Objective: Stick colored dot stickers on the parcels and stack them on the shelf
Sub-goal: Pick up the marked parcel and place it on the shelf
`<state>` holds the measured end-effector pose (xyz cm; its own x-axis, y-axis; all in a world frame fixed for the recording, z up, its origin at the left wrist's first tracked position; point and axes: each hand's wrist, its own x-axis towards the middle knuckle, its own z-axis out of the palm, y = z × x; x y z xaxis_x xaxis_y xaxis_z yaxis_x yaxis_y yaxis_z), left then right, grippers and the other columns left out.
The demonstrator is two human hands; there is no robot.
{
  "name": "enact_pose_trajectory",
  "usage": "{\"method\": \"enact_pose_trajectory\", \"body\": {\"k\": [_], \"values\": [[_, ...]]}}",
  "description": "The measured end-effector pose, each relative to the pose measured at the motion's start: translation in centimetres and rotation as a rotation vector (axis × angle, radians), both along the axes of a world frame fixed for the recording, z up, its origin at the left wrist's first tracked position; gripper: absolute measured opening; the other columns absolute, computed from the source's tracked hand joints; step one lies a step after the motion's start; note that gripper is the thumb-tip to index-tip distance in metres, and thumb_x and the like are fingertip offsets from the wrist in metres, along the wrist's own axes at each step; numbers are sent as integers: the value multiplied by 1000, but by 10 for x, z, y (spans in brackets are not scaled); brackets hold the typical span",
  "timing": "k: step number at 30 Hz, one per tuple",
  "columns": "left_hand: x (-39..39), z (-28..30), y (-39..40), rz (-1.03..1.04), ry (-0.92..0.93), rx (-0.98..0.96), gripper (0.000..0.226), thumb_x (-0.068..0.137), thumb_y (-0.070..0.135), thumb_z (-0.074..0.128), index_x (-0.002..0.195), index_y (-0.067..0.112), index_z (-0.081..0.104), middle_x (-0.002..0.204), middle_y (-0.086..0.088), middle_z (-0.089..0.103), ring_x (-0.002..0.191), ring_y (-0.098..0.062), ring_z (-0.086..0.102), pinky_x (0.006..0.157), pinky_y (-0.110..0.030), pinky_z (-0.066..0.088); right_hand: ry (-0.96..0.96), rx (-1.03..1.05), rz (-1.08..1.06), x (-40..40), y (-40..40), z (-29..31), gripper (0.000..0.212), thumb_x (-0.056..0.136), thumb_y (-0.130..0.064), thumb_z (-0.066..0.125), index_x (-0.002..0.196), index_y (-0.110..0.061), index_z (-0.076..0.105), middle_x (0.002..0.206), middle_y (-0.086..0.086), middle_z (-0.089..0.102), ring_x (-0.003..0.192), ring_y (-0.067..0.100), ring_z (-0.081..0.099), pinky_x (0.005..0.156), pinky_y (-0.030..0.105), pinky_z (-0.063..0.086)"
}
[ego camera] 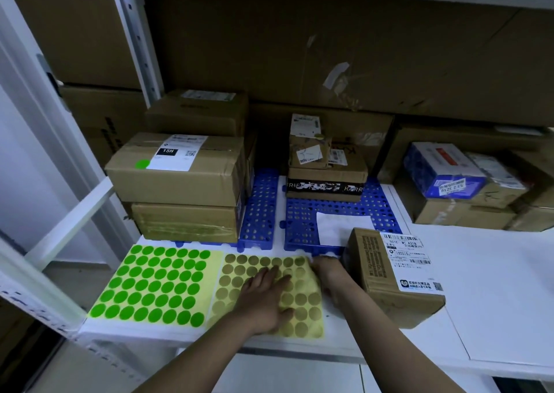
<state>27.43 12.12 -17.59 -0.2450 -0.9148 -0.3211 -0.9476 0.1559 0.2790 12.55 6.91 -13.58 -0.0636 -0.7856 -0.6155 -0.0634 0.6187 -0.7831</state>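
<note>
Head view: right hand [325, 275] fingertips behind lifted gold sheet [269, 295].

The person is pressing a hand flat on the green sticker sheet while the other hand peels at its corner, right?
Not quite. The left hand presses flat on the gold sticker sheet, not the green sticker sheet, which lies untouched beside it. The right hand does work at the gold sheet's lifted upper corner. The head view shows this.
</note>
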Motion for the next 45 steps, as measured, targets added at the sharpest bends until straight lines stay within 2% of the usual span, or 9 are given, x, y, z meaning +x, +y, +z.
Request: {"method": "enact_pose_trajectory", "body": {"k": [3,8,15,21,24,28,31,40,45], "values": [[1,2,0,30,39,3,75,90,55,45,151,33,8,159,5,-4,146,-18,-6,116,-40,5,-5,-32,-93,-2,3,-1,14,93,-10,44,85,-14,55,81,14,62,77,28,60,76,36,53],[0,3,0,66,83,0,74,89,55,45,151,34,9,159,7,-1,146,-17,-3,117,-40,6,1,-143,-51,-18,-19,-68,28,70,-10,54,95,-21,56,106,23,65,93,37,66,90,55,52],[-1,11,-1,195,332,9,68,91,48,50,149,33,18,157,6,8,144,-15,9,117,-36,17,169,-322,178,-8,25,2,32,81,17,49,87,-13,60,89,8,69,85,26,68,73,35,56],[1,59,-13,250,641,-259,65,90,30,61,146,27,28,146,4,31,133,-10,31,106,-21,29,570,-586,386,-15,17,50,40,89,-4,54,126,-20,56,105,-1,66,89,15,60,75,28,47],[2,89,-27,254,674,-372,68,89,31,63,146,24,26,143,6,32,129,-2,30,101,-14,25,605,-714,424,-15,10,74,37,89,-10,58,124,-23,58,85,-7,61,81,15,60,72,31,47],[9,117,-43,313,842,-265,71,83,31,70,142,26,30,132,8,44,115,-5,48,98,-23,40,519,-781,499,-14,5,94,27,87,-20,66,112,-27,60,76,-11,64,74,6,60,70,28,48],[17,130,-48,332,964,-188,44,79,23,74,115,30,50,107,4,60,92,-11,60,83,-29,51,404,-830,486,-13,5,102,23,84,-25,71,103,-26,58,79,-7,70,73,1,62,70,22,49],[26,138,-46,429,1125,77,15,82,17,71,95,18,63,82,-4,70,68,-16,64,60,-30,47,351,-970,534,-11,6,111,27,82,-9,72,92,-33,63,84,-15,61,71,-5,52,65,10,43],[31,138,-46,439,1172,145,16,80,14,72,94,16,65,90,-12,70,81,-28,64,79,-42,46,304,-960,547,-11,4,109,28,80,-14,75,97,-36,68,76,-25,63,70,-5,53,67,10,44]]}}
